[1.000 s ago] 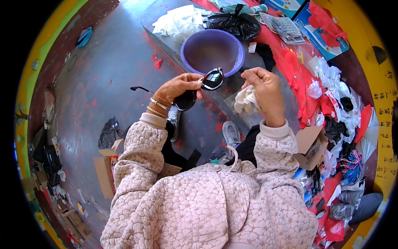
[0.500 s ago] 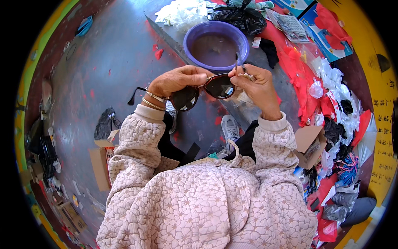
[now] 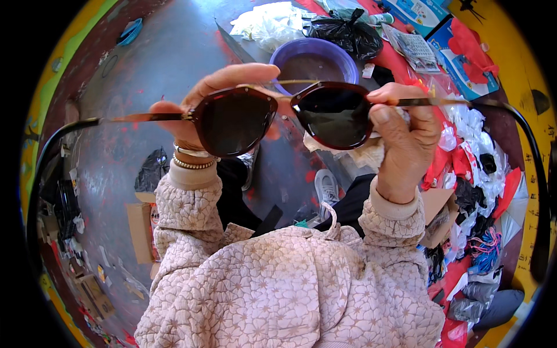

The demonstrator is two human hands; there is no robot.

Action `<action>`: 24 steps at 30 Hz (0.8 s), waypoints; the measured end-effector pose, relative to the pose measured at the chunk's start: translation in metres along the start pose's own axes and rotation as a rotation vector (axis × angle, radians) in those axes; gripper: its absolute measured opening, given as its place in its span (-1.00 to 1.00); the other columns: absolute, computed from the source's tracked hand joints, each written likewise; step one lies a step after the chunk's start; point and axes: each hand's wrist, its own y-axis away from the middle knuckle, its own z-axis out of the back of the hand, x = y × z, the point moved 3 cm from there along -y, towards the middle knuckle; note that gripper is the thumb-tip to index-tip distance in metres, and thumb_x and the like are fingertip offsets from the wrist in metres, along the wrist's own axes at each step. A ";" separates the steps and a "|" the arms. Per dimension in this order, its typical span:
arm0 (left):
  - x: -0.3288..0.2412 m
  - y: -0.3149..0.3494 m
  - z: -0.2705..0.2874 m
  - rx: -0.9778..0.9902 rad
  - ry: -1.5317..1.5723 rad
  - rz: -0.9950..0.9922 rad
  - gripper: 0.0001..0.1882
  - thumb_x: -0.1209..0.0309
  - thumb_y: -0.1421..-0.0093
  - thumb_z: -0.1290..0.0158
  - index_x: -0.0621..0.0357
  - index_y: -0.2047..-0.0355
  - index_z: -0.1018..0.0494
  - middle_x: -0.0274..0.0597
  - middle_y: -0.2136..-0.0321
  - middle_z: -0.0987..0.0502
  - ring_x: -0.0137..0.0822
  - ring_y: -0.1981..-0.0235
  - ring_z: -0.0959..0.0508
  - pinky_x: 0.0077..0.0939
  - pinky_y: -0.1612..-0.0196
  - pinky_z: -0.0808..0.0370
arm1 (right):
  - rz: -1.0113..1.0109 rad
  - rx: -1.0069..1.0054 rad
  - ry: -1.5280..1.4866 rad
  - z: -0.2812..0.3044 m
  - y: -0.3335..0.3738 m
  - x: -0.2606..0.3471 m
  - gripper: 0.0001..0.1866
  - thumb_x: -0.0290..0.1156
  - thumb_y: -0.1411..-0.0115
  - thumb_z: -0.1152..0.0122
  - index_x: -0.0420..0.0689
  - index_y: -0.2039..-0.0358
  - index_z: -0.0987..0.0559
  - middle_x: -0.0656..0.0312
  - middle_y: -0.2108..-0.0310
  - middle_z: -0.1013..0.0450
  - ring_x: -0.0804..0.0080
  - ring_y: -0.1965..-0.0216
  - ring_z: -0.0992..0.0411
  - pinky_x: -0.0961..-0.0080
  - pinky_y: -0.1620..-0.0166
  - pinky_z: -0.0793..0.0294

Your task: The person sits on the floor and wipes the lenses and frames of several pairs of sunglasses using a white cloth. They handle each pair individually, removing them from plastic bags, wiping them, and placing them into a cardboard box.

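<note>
A pair of sunglasses (image 3: 238,123) with dark lenses, a dark red rim and a thin gold bridge is held up close in front of me. Both temples are spread wide and reach past the sides of the view. My left hand (image 3: 217,80) grips the frame around its left end, fingers partly hidden behind the lens. On that wrist are a bangle and a beaded bracelet. Thumb and finger of my right hand (image 3: 403,136) pinch the right hinge. A crumpled whitish cloth or tissue (image 3: 368,153) hangs below and behind the right lens, against my right hand.
Beyond the glasses a purple basin (image 3: 355,66) of murky water stands on the floor. Black (image 3: 351,37) and white plastic bags (image 3: 272,26) lie behind it. Bags, red scraps and a cardboard box (image 3: 439,214) crowd the right; another box (image 3: 139,232) sits left.
The sunglasses have come up much closer to me, and their temples now point out to both sides. Both hands have risen with them and moved apart slightly.
</note>
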 end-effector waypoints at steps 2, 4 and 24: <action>-0.008 -0.007 -0.007 0.090 -0.069 -0.062 0.22 -0.20 0.28 -0.26 0.63 -0.10 -0.04 0.46 0.07 -0.33 0.09 0.14 -0.50 -0.15 0.10 -0.49 | 0.073 0.067 -0.186 0.000 -0.008 0.000 -0.82 -0.69 0.01 -0.21 -0.27 0.34 -0.52 0.24 0.38 -0.47 0.67 0.44 -0.33 0.76 0.36 -0.32; -0.012 -0.016 -0.011 0.186 -0.157 -0.109 0.08 -0.10 0.25 -0.31 0.59 -0.03 -0.15 0.53 0.06 -0.28 0.18 0.10 -0.46 -0.13 0.15 -0.50 | 0.105 0.074 -0.262 0.001 -0.014 0.004 -0.83 -0.66 0.01 -0.23 -0.27 0.35 -0.51 0.25 0.37 -0.47 0.67 0.45 -0.32 0.77 0.36 -0.30; -0.043 -0.018 -0.003 0.597 -0.310 0.001 -0.40 0.25 0.18 -0.37 0.25 0.14 -0.42 0.69 0.05 -0.19 0.41 0.01 -0.32 -0.02 0.14 -0.48 | 0.114 0.173 -0.261 -0.006 0.006 -0.009 -0.74 -0.54 0.07 -0.38 -0.24 0.40 -0.46 0.17 0.45 -0.47 0.43 0.40 -0.43 0.58 0.30 -0.40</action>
